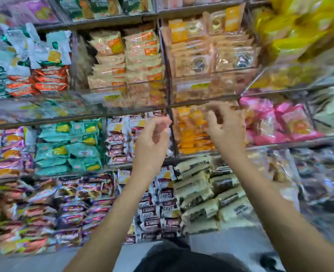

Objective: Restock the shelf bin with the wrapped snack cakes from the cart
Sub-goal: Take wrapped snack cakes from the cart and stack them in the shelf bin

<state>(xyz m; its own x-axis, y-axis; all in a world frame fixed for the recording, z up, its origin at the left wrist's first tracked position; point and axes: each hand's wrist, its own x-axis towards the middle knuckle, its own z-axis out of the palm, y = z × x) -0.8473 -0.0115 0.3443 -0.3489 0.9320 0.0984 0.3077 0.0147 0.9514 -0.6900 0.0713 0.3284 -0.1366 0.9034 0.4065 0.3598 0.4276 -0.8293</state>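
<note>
— Where are our snack cakes (193, 132)?
— In the orange bin, behind our right hand (224, 130). It is too blurry to tell its hold.
— Our left hand (154, 134)?
— Curled, holding nothing we see.

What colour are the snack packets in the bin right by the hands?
Orange and yellow snack packets, seen in the head view.
</note>
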